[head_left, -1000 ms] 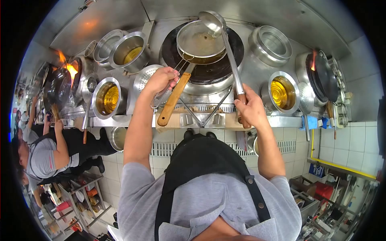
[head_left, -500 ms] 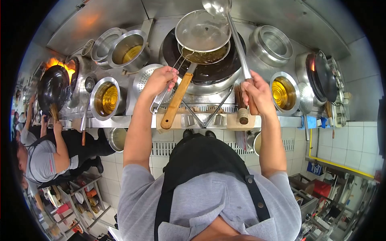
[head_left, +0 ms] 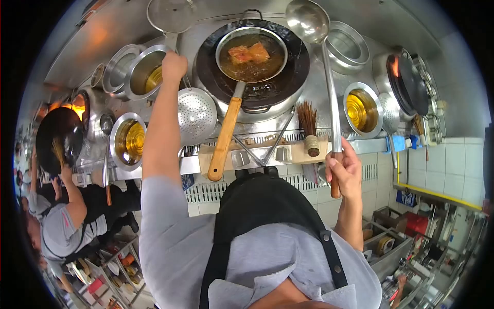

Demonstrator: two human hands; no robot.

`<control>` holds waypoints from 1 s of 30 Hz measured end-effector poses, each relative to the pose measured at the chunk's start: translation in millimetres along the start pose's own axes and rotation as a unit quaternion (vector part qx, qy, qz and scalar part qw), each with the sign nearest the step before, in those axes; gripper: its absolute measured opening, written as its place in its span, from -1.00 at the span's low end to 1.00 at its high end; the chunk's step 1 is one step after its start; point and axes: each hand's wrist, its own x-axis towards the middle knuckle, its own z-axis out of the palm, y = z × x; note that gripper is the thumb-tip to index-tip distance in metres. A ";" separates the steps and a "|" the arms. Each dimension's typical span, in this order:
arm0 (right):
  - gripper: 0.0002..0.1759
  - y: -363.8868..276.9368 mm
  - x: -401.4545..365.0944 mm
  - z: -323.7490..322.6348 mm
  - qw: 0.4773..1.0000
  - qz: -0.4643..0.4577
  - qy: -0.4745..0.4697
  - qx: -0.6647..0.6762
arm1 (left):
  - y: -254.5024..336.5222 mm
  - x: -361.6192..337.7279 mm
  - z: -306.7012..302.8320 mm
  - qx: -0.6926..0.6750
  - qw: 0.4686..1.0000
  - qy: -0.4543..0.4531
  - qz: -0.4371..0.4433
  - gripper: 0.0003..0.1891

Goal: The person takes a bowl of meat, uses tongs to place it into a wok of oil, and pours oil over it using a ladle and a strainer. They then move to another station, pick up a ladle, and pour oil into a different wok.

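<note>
At the upper left, my left hand (head_left: 175,67) is closed around the handle of a fine-mesh strainer (head_left: 171,16), held out beyond the wok's left side. My right hand (head_left: 347,167) grips the wooden-ended handle of a long steel ladle (head_left: 307,21); its bowl is raised near the wok's upper right edge. Between them sits a black wok (head_left: 208,72) of dark oil. A round pan-like utensil with a wooden handle (head_left: 225,139) rests in it, its metal rim around reddish-brown food pieces (head_left: 249,53) in bubbling liquid.
A perforated skimmer (head_left: 197,116) lies left of the wok. Oil pots (head_left: 129,141) (head_left: 363,110) stand on both sides. A bamboo brush (head_left: 307,123) is at the front right. At far left, a person (head_left: 74,216) works at another wok (head_left: 59,136) beside flames.
The mesh strainer has moved from above the wok to the upper left with my left hand, uncovering the food pieces. My right hand has drawn the ladle's handle down and right.
</note>
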 end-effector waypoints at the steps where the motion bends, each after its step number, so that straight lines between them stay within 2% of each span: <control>1: -0.26 -0.2 -6.0 1.6 1.000 0.001 0.009 0.000 | -26.6 21.9 16.0 0.229 0.970 0.039 0.065 -0.79; 2: -0.26 -1.4 -9.8 5.2 1.000 0.009 0.010 -0.003 | -39.9 36.6 25.7 0.442 0.884 0.080 0.131 -0.78; 3: -0.25 -3.5 -11.4 8.1 1.000 0.014 0.010 -0.008 | -37.6 43.3 29.3 0.438 0.885 0.079 0.137 -0.78; 5: -0.24 -5.1 -15.9 8.1 0.999 0.029 0.027 -0.008 | -27.9 34.1 34.2 0.512 0.850 -0.020 0.122 -0.73; 6: -0.24 -1.9 -17.1 5.6 0.999 0.028 0.025 -0.012 | -14.4 25.8 36.4 0.509 0.857 -0.018 0.082 -0.67; 8: -0.22 0.3 -20.7 5.6 0.998 0.047 0.029 -0.016 | 5.7 6.4 32.3 0.488 0.870 -0.015 0.066 -0.64; 10: -0.22 10.2 -16.8 -0.2 0.999 0.040 0.019 -0.016 | -2.0 -8.5 14.4 0.472 0.880 0.002 0.045 -0.62; 12: -0.21 13.1 -8.2 0.4 0.999 0.031 0.018 -0.017 | -17.5 -26.6 -8.1 0.370 0.912 0.113 0.137 -0.63; 13: -0.21 18.6 -5.1 2.4 0.999 0.034 0.002 -0.012 | -15.6 -45.8 -25.1 0.379 0.908 0.123 0.126 -0.63; 14: -0.21 28.6 -2.2 3.9 1.000 0.018 0.012 -0.017 | -7.6 -71.6 -42.3 0.170 0.981 0.086 0.046 -0.64; 15: -0.21 38.6 2.8 6.4 1.000 0.002 0.020 -0.021 | -4.9 -93.3 -61.3 -0.052 0.997 0.052 -0.031 -0.65; 16: -0.23 47.8 8.6 13.2 0.998 0.012 0.040 -0.050 | -22.4 -108.8 -75.8 -0.148 0.986 0.067 -0.034 -0.67; 17: -0.23 54.0 17.2 11.4 0.999 0.012 0.020 -0.047 | -38.0 -124.5 -91.3 -0.143 0.985 0.086 -0.036 -0.67; 20: -0.29 52.2 37.8 1.3 0.992 0.093 0.009 -0.089 | -68.7 -160.4 -117.9 -0.131 0.984 0.092 -0.081 -0.69; 22: -0.29 59.1 37.7 3.2 0.991 0.082 0.000 -0.108 | -81.2 -178.1 -126.9 -0.261 0.952 0.069 -0.143 -0.70; 26: -0.27 91.8 37.2 -0.5 0.976 0.020 -0.014 -0.214 | -81.3 -187.0 -124.3 -0.233 0.952 0.041 -0.197 -0.70; 27: -0.26 90.4 39.3 -2.1 0.966 0.018 -0.022 -0.258 | -80.2 -186.9 -124.3 -0.236 0.950 0.041 -0.201 -0.70; 29: -0.25 65.4 47.4 -8.6 0.974 0.086 -0.056 -0.200 | -85.3 -178.3 -129.1 -0.231 0.956 0.031 -0.176 -0.69; 30: -0.25 74.4 48.7 -16.5 0.976 0.068 -0.058 -0.199 | -86.9 -174.6 -138.4 -0.221 0.961 0.021 -0.167 -0.66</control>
